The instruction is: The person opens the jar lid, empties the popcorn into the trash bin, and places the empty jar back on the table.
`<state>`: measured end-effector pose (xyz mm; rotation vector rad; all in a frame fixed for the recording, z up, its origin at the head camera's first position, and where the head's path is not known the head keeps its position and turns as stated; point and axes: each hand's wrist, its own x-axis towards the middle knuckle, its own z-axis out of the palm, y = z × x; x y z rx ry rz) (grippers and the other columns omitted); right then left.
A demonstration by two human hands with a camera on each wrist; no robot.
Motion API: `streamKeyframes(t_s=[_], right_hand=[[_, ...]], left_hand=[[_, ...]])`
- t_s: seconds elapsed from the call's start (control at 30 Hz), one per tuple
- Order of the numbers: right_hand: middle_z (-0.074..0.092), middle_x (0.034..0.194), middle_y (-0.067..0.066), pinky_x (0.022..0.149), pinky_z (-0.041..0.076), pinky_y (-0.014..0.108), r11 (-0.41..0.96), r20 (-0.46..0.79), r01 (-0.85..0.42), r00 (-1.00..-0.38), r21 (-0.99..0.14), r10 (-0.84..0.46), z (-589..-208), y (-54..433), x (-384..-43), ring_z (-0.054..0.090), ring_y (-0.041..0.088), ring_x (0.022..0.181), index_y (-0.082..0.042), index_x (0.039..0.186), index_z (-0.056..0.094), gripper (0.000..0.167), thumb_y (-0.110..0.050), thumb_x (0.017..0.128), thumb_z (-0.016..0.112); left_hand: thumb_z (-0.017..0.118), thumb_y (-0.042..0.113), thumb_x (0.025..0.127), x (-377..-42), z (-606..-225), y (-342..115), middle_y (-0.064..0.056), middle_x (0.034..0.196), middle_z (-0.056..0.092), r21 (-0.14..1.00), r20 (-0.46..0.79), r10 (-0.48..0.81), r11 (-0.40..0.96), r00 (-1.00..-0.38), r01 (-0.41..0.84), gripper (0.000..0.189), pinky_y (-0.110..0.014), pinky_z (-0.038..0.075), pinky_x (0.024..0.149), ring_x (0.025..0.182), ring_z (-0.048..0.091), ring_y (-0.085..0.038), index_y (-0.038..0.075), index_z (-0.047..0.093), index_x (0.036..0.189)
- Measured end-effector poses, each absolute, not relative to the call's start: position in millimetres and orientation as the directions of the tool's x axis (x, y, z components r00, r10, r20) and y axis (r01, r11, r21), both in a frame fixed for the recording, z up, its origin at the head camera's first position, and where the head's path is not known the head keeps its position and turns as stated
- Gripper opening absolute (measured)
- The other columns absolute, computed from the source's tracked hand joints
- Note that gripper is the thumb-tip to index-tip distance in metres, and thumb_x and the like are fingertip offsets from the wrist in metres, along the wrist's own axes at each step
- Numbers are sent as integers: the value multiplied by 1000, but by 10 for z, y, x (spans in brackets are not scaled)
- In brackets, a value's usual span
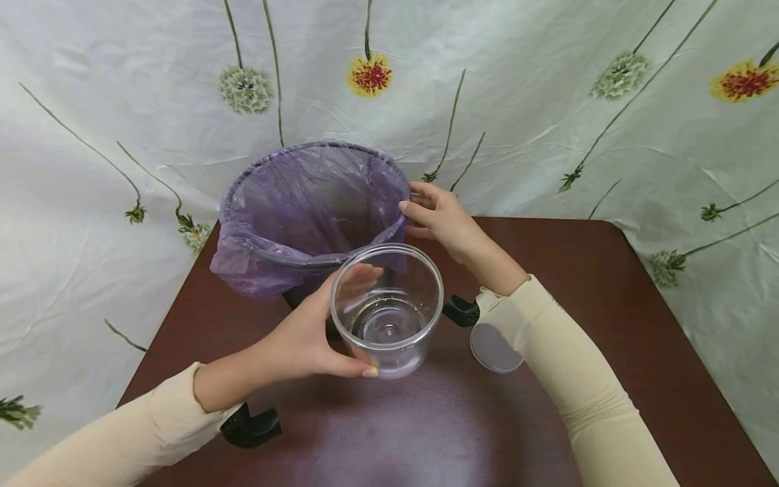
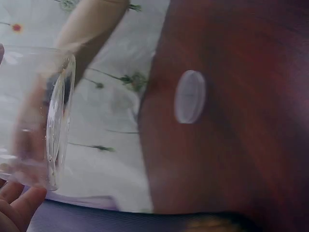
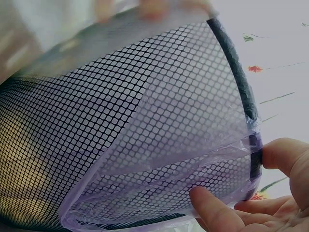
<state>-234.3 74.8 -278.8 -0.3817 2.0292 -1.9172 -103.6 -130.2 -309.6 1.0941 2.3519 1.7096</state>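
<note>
A clear plastic jar [image 1: 387, 318] without a lid is held in my left hand [image 1: 359, 325], thumb on its near side and fingers showing through the far wall. Its mouth faces up toward me and it looks empty. In the left wrist view the jar [image 2: 38, 116] fills the left edge above my fingertips [image 2: 17, 208]. Just behind it stands a black mesh basket [image 1: 316, 203] lined with a purple plastic bag, tipped toward me. My right hand [image 1: 416, 199] pinches the basket's right rim. The right wrist view shows the mesh basket [image 3: 120, 111] close up, with my right hand [image 3: 251, 179] on rim and bag.
A round clear lid [image 1: 496, 348] lies flat on the brown table [image 1: 608, 304] beside my right forearm; it also appears as the lid [image 2: 189, 96] in the left wrist view. A white flowered cloth [image 1: 548, 101] hangs behind and around the table.
</note>
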Motion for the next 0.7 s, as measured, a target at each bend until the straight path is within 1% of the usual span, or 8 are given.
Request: streamKeyframes(t_s=[0.13,0.23,0.37,0.57,0.63,0.7], right_hand=[[36,134,18,87,43,39,44,-56,42,-909,-998,-412,-2786,745,-2345,43,26,118,-2,139,25,57,-11,90,53],[37,133,18,87,44,39,39,-58,46,-909,-998,-413,-2789,747,-2347,43,26,117,-2,139,26,56,-11,90,52],[38,132,18,86,45,37,36,-60,50,-908,-998,-415,-2785,749,-2348,43,27,117,-2,139,27,55,-10,91,52],[37,133,18,87,44,39,46,-74,61,-910,-997,-408,-2765,748,-2338,43,26,117,-3,140,25,56,-10,91,52],[37,133,18,88,43,39,48,-75,61,-910,-997,-408,-2762,749,-2336,43,26,117,-3,140,25,56,-10,91,51],[37,133,18,88,43,39,51,-74,58,-909,-997,-410,-2759,750,-2334,43,26,117,-3,140,25,56,-10,91,51]], left_hand=[[87,20,55,-1079,-3358,-1294,-7,137,36,847,342,535,180,-773,500,101,-31,28,101,125,34,-21,9,27,136],[87,22,55,-1115,-3519,-1281,-5,137,36,843,336,515,208,-789,495,102,-32,27,101,125,34,-20,10,26,137],[87,18,54,-1133,-3663,-1232,-6,136,37,842,325,494,238,-807,484,103,-33,28,101,124,34,-21,7,26,136],[86,6,53,-1078,-3715,-1128,-20,131,38,840,328,482,246,-812,485,98,-45,31,97,121,36,-34,-8,27,131],[85,4,53,-1083,-3806,-1110,-21,131,38,848,322,473,240,-820,472,97,-47,31,96,121,36,-35,-8,28,131],[85,7,54,-1114,-3970,-1103,-18,132,38,857,309,459,246,-833,453,98,-45,31,97,122,36,-32,-4,27,132]])
